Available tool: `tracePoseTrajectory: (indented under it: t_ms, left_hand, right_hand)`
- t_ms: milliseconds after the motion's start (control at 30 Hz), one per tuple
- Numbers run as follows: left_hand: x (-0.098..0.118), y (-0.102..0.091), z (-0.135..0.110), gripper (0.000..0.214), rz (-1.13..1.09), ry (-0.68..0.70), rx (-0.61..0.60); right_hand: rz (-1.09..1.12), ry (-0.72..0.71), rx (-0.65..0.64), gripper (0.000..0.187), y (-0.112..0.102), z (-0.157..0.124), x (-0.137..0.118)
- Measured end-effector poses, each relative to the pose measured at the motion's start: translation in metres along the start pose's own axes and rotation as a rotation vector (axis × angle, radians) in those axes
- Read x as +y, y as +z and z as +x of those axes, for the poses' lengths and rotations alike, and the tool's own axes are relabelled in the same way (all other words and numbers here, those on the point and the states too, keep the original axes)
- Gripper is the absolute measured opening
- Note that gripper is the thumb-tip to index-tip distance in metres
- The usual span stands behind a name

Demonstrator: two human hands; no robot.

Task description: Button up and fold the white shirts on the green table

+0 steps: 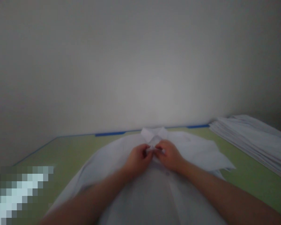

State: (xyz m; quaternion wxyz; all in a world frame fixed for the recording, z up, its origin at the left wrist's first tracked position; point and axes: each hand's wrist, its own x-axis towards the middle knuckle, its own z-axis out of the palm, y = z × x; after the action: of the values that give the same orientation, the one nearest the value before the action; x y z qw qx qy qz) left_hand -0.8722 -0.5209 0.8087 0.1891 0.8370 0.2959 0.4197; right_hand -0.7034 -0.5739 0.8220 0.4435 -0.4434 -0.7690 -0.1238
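Centrally, left hand (pixel 138 159), right hand (pixel 170 156) pinching shirt (pixel 107 165) edge below collar (pixel 154 132); stack (pixel 253 140) well right

Tabletop (pixel 67 150) free left of shirt (pixel 112 154); stack (pixel 253 140) right.

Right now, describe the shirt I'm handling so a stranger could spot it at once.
Start at the green table against the wall. In its middle a white shirt lies spread out, collar toward the wall, left hand and right hand pinching it below the collar. Unlike the white stack at the right, it lies single and opened out.
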Motion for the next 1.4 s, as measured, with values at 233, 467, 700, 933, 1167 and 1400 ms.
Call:
tracePoseTrajectory:
  t_ms: [233,467,700,933,1167,1400]
  left_hand:
    - [0.013,-0.006,-0.005,0.02,0.211,0.033,-0.005]
    - [0.018,-0.006,-0.007,0.02,0.308,0.074,-0.041]
    - [0.019,-0.008,-0.008,0.019,0.328,0.056,-0.042]
    - [0.019,-0.01,-0.009,0.02,0.331,0.099,-0.048]
    - [0.018,-0.01,-0.012,0.021,0.374,0.196,-0.125]
    - [0.016,-0.011,-0.012,0.028,0.31,0.178,-0.129]
  right_hand:
    - [-0.058,-0.005,-0.003,0.009,0.0,-0.002,-0.002]
    - [-0.149,-0.069,-0.052,0.005,-0.002,-0.001,-0.004]
    - [-0.191,-0.15,-0.15,0.01,-0.008,-0.001,-0.009]
    - [0.315,0.156,-0.325,0.026,-0.015,0.002,-0.003]
    - [0.386,0.394,-0.281,0.012,-0.007,0.0,0.002]
    - [0.389,0.477,-0.218,0.009,-0.003,-0.001,-0.006]
